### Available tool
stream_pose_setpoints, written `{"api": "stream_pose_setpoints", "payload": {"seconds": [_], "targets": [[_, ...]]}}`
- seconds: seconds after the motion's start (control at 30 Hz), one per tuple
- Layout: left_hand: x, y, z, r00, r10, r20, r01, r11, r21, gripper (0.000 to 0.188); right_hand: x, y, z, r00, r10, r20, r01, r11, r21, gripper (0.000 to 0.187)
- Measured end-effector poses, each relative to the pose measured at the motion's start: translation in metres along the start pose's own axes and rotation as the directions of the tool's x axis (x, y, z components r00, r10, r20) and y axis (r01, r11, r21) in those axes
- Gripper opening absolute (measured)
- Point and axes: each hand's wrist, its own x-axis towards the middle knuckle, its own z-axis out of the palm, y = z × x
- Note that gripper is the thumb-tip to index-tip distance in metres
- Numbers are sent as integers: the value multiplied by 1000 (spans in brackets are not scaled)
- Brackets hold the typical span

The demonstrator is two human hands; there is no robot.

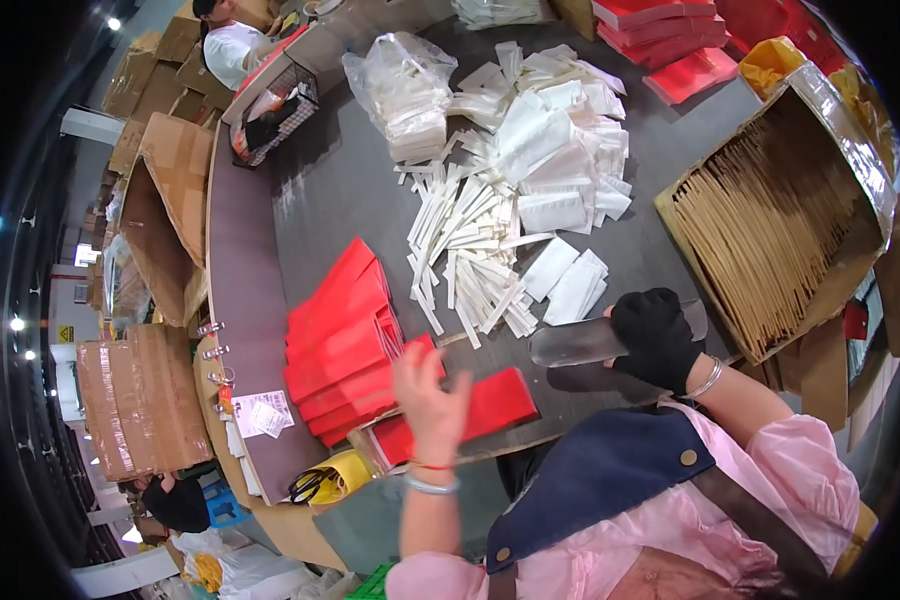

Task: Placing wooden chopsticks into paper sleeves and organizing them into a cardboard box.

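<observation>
My left hand [432, 408] is bare and slightly blurred, its fingers apart. It hovers over a long red packet [500, 402] near the table's front edge, and I see nothing between its fingers. To its left lies a fanned stack of red folded packets [335, 345]. My right hand [655, 335], in a black glove, is closed round a flat, see-through greyish strip [570, 345] with a rounded end. Beyond the strip lie small white packets [570, 285] and a loose heap of narrow white strips [470, 240].
An open cardboard box [770, 220] full of thin brown sticks or sheets stands at the right. Further back are a clear bag [405, 95] of white pieces and stacked red packets [665, 40]. A wire basket [280, 115] sits far left, where a person [232, 50] works beyond the partition.
</observation>
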Motion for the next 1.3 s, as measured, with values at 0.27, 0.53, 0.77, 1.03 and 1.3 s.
{"api": "stream_pose_setpoints", "payload": {"seconds": [0.27, 0.53, 0.77, 1.03, 1.3], "targets": [[-46, 29, 65, 964, -232, 130, 246, 963, -107, 92, 4, -11, 2, 994, -78, 74, 80, 997, -22, 61], [-47, 32, 58, 961, -223, 163, 250, 952, -178, 90, 19, -26, 39, 929, -222, 296, 193, 973, 126, 61], [1, 22, 70, 993, -74, 87, 96, 955, -282, 54, 23, -23, 51, 975, -215, 46, 201, 957, 208, 64], [41, 19, 83, 999, -37, -16, 36, 998, -52, 13, -37, 83, -34, 873, 219, -437, -174, 975, 140, 47], [76, 82, 113, 999, 38, 13, -39, 996, 81, 24, -144, 240, -47, 559, 565, -608, -736, 675, -50, 36]]}}
